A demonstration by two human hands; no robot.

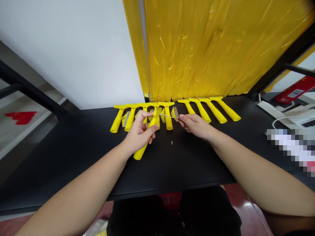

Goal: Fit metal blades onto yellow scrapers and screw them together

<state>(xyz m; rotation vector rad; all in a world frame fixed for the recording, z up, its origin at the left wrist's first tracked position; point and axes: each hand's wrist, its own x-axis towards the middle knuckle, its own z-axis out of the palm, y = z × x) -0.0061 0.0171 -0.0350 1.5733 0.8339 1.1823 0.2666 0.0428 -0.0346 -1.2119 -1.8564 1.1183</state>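
My left hand (141, 132) is closed round a yellow scraper-like handle (141, 152), whose wide hollow end points down toward me and whose head is up between the fingers. In my right hand (193, 124) is a thin screwdriver (169, 116), its metal shaft reaching left to the head of the held handle. The exact contact at the tip is too small to tell. A small screw (172, 143) stands on the black tabletop (197, 160) below the hands. Behind my left hand lie several yellow handles (117, 121) with small metal-and-yellow blade pieces (175, 113) between them.
Several more yellow handles (216, 111) lie at the back right. Yellow plastic wrapping (197, 49) and a white panel (86, 49) rise behind the table. White items and a cable (283, 119) sit at the right; black frame bars flank both sides.
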